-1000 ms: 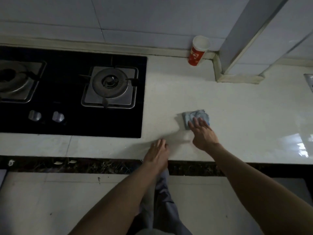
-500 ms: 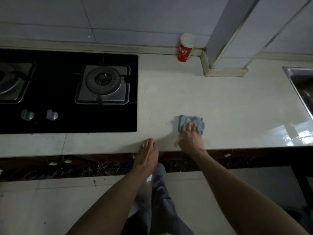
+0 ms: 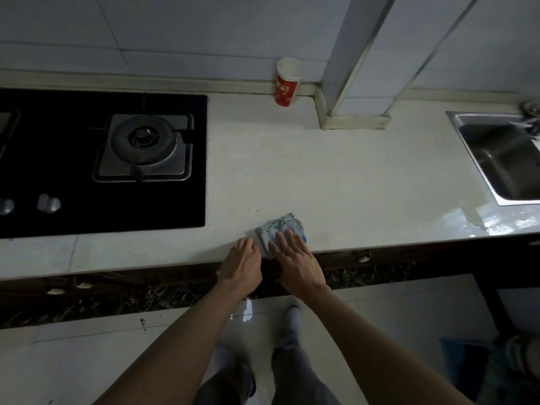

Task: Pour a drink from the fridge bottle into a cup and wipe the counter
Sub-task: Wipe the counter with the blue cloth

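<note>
Blue-grey and nubbly, the crumpled cloth (image 3: 279, 230) now lies right at the front lip of the counter (image 3: 350, 182), at about 6 o'clock in the view, where half a second ago it sat a little farther in from the edge. The right hand (image 3: 298, 263) lies flat on it, fingers stretched out and loose, pressing rather than gripping. The left hand (image 3: 242, 266), which was apart from the cloth before, has come in beside it; its fingers are extended and slack on the counter edge, tips just touching the cloth's left side. The counter is pale, smooth stone with a wet, glossy patch toward 3 o'clock. At 9 to 10 o'clock is a black glass hob (image 3: 73, 162) with a round burner (image 3: 144, 140) on a square steel plate and two metal knobs. At 3 o'clock a rectangular steel sink (image 3: 502, 159) has come further into view. At 12 o'clock, against the tiled wall, stands the tapered red and white paper cup (image 3: 287, 83), upright.
</note>
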Motion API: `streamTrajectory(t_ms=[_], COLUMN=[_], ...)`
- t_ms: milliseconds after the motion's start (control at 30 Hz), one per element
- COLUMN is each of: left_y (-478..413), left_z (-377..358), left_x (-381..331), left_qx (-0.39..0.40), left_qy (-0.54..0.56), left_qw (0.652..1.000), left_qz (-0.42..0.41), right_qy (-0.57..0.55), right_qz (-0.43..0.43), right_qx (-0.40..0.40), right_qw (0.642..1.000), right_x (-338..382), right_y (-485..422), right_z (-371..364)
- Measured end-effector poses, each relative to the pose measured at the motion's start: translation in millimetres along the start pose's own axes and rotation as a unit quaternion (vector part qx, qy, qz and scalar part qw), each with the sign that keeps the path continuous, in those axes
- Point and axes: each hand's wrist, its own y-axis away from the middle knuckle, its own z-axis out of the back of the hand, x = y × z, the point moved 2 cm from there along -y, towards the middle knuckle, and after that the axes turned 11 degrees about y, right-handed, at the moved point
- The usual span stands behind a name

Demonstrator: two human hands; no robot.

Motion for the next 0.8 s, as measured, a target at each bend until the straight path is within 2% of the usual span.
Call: streamTrajectory(t_ms=[367,633,800], left_y=[-81,-162,-201], left_z=[-36,-62,-71], left_x=[-137,-235,-274], left_qx=[0.057,0.072,0.065], left_qy=[-0.025,-0.054,-0.068], left_qw=[0.996,0.992,0.991], left_qz=[-0.063,-0.089,-0.092], right_qy=[-0.002,-0.009,-0.005], right_qz=[-0.173,-0.263,-0.293], right_qx=[0.007,0.042,0.033], right_qw=[0.985,0.964,0.956], right_x=[-192,-351,-429], right_y=[56,69,60], right_z=[-17,-23,-23])
